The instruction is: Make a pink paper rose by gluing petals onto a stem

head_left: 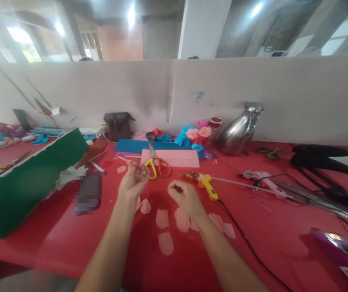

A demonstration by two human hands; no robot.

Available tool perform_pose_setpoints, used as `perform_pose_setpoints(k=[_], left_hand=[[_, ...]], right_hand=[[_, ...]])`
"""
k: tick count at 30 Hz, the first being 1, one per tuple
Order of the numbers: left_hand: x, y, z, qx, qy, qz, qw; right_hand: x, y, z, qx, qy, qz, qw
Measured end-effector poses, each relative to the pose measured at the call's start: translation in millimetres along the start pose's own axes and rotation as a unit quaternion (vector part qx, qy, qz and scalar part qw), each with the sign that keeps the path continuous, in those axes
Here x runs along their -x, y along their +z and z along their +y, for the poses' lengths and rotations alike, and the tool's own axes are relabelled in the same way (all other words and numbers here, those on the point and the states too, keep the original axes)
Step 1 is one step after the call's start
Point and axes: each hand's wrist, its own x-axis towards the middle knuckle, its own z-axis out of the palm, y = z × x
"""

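My left hand [133,178] is raised over the table with the palm turned up and the fingers curled. A thin pink strip [122,158], seemingly paper, sticks out at its thumb side. Closed in a pinch, my right hand [186,198] hovers to the right; what lies between its fingertips, if anything, is too small to make out. Below the hands lie several pink paper petals, among them a rounded petal [165,243] and a squarish one [162,219]. Scissors [158,164] with yellow and red handles rest just beyond my left hand.
A yellow glue gun [208,186] with a black cord lies right of my right hand. Behind are pink sheets [182,158], paper flowers [193,136] and a metal jug [237,132]. A green board [34,178] stands at left. Another glue gun [267,183] lies farther right.
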Motion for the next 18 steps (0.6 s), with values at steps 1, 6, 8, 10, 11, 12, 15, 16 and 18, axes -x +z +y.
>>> perform_pose_setpoints(k=[1, 6, 8, 10, 11, 12, 15, 16, 18], left_hand=[[-0.8, 0.3, 5.1, 0.013, 0.028, -0.006, 1.0], [0.9, 1.3, -0.1, -0.037, -0.014, -0.009, 0.999], [3.3, 2.0, -10.0, -0.071, -0.016, -0.054, 0.996], [5.4, 2.3, -16.2, -0.122, 0.009, -0.103, 0.987], [6.2, 2.3, -17.3, -0.154, 0.02, -0.119, 0.981], [6.7, 2.2, -17.1, -0.179, 0.033, -0.125, 0.975], [6.5, 1.1, -13.0, -0.234, 0.057, -0.121, 0.963], [5.8, 0.6, -11.5, -0.25, 0.061, -0.122, 0.959], [4.4, -0.4, -9.5, -0.281, 0.068, -0.134, 0.948]], right_hand=[[-1.1, -1.8, 2.3, 0.008, 0.009, 0.007, 1.0], [-5.8, -5.4, 10.1, -0.024, 0.025, 0.036, 0.999], [-5.9, -4.8, 10.3, -0.002, 0.018, 0.045, 0.999], [-5.7, -5.1, 10.1, 0.05, 0.02, 0.047, 0.997], [-5.8, -5.7, 10.3, 0.084, 0.02, 0.048, 0.995], [-6.1, -6.7, 10.6, 0.119, 0.012, 0.053, 0.991], [-7.3, -10.5, 11.5, 0.186, -0.03, 0.084, 0.978], [-7.4, -11.7, 11.2, 0.19, -0.024, 0.084, 0.978], [-6.4, -13.2, 9.0, 0.176, 0.022, 0.051, 0.983]])
